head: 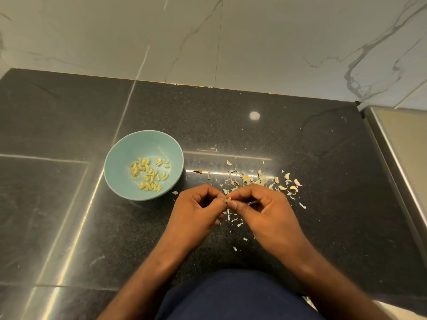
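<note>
Over the black stone counter (69, 215), my left hand (196, 209) and my right hand (265, 211) meet fingertip to fingertip. Between them they pinch a small garlic clove (228, 200) with papery skin. A thin dark tool (253, 202), perhaps a small knife, pokes out of my right hand's fingers; most of it is hidden. To the left stands a pale blue bowl (120, 155) holding several peeled yellowish cloves (149, 174). Unpeeled cloves (288, 184) and loose skins (245, 177) lie scattered just beyond my hands.
A white marble wall (231, 42) rises behind the counter. At the right edge runs a metal sink rim (392, 146). Small skin flakes (233, 219) lie on the counter under my hands. My dark blue clothing (231, 296) fills the bottom.
</note>
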`<state>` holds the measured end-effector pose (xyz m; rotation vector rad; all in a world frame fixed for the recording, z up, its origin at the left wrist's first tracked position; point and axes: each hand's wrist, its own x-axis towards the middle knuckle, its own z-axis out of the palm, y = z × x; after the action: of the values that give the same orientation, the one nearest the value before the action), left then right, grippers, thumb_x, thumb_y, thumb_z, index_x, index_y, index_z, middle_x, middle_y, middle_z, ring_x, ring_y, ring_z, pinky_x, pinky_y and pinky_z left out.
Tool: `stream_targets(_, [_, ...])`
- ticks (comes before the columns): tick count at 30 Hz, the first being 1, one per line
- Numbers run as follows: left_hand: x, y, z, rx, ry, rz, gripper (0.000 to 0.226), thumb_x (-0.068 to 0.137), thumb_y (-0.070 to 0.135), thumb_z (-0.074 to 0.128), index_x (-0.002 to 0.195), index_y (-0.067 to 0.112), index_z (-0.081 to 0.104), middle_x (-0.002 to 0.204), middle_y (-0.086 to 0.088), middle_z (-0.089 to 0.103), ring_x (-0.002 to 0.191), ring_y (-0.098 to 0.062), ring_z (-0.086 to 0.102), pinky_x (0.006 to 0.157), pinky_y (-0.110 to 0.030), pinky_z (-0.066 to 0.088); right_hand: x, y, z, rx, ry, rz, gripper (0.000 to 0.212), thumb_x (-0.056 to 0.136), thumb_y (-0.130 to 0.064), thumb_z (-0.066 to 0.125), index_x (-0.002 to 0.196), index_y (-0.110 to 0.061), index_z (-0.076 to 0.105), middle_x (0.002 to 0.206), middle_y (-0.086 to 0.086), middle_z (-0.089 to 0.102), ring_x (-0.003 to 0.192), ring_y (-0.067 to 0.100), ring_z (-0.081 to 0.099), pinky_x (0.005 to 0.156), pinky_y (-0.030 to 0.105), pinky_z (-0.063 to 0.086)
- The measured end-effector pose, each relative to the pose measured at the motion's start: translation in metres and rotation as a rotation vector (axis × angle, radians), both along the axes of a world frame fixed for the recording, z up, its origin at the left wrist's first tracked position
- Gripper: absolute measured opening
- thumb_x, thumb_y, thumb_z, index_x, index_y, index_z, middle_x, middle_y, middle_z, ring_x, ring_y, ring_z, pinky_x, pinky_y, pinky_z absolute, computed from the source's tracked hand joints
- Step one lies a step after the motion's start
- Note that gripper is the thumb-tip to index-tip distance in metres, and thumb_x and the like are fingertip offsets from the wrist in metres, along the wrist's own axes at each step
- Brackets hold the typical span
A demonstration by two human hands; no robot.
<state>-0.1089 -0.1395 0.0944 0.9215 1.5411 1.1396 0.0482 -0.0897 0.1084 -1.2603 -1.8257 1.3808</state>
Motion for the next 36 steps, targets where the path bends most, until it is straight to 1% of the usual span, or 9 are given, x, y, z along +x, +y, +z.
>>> stream_targets(3, [0.001,0.001,0.0,-0.019,-0.006,0.023,0.011,0.089,0.01,0.064,0.08,0.009,0.071,0.068,-0.006,0.069,0.06,-0.009,0.063,0.058,-0.023,0.052,-0.004,-0.001,0.001,-0.138,0.15,-0.06,0.015,0.088,-0.007,0.072,0.092,-0.021,0.075,0.088,-0.003,0.074,0.085,0.012,0.069,0.082,0.034,0.057])
stream_targets(9, [0.003,0.003,-0.003,-0.068,0.072,0.089,0.018,0.091,0.008,0.055,0.076,0.006,0.065,0.07,-0.007,0.07,0.062,-0.011,0.065,0.056,-0.022,0.049,-0.003,0.003,0.001,-0.429,0.45,-0.216,0.007,0.084,-0.003,0.07,0.091,-0.006,0.07,0.079,0.007,0.064,0.073,0.018,0.058,0.065,0.029,0.051])
stream_targets(14, [0.003,0.003,-0.003,-0.022,0.106,0.104,0.025,0.097,0.025,0.058,0.078,0.011,0.066,0.072,-0.002,0.071,0.064,-0.011,0.066,0.058,-0.021,0.05,0.002,0.008,0.004,-0.54,0.615,-0.231,0.016,0.078,-0.007,0.068,0.094,-0.004,0.065,0.083,0.013,0.068,0.072,0.018,0.061,0.064,0.028,0.053])
stream_targets(17, [0.005,0.002,0.0,0.071,0.099,0.049,0.008,0.097,0.021,0.061,0.094,0.024,0.068,0.085,0.005,0.072,0.076,-0.011,0.07,0.062,-0.025,0.055,0.002,0.009,0.005,-0.565,0.607,-0.22,0.018,0.078,-0.01,0.063,0.095,-0.004,0.063,0.081,0.013,0.069,0.07,0.018,0.063,0.063,0.028,0.053])
stream_targets(18, [0.006,0.002,0.002,0.095,0.07,0.025,0.012,0.096,0.018,0.063,0.101,0.028,0.068,0.091,0.007,0.072,0.083,-0.011,0.071,0.064,-0.026,0.057,0.002,0.009,0.005,-0.56,0.595,-0.219,0.017,0.079,-0.012,0.063,0.094,-0.004,0.063,0.081,0.013,0.069,0.07,0.018,0.063,0.062,0.028,0.053])
stream_targets(21, [0.007,0.003,0.007,0.134,0.001,-0.045,0.019,0.089,0.026,0.069,0.108,0.027,0.07,0.098,0.006,0.074,0.093,-0.015,0.072,0.074,-0.034,0.06,0.001,0.006,0.005,-0.493,0.509,-0.221,0.016,0.083,-0.019,0.064,0.093,-0.007,0.065,0.083,0.009,0.07,0.07,0.016,0.062,0.059,0.026,0.051])
stream_targets(24, [0.009,0.003,0.008,0.128,-0.001,-0.028,0.016,0.087,0.025,0.072,0.103,0.022,0.075,0.092,0.002,0.076,0.086,-0.017,0.073,0.075,-0.039,0.061,0.002,0.003,0.004,-0.332,0.382,-0.209,0.009,0.089,-0.013,0.065,0.093,-0.006,0.068,0.08,0.004,0.071,0.07,0.015,0.063,0.057,0.025,0.051])
stream_targets(32, [0.011,0.0,0.01,0.165,0.084,0.0,0.012,0.091,0.016,0.07,0.097,0.024,0.076,0.083,0.008,0.076,0.079,-0.01,0.072,0.071,-0.023,0.057,0.002,-0.005,0.004,0.101,0.111,-0.115,0.01,0.089,-0.011,0.072,0.087,-0.02,0.07,0.079,-0.01,0.071,0.071,0.009,0.067,0.064,0.018,0.053])
stream_targets(36, [0.012,0.0,0.013,0.175,0.176,0.001,0.016,0.09,0.016,0.069,0.092,0.031,0.074,0.08,0.016,0.074,0.075,-0.004,0.07,0.067,-0.014,0.053,0.002,-0.004,0.005,0.259,0.054,-0.06,0.008,0.09,-0.01,0.072,0.09,-0.018,0.07,0.08,-0.007,0.069,0.073,0.016,0.067,0.063,0.029,0.056])
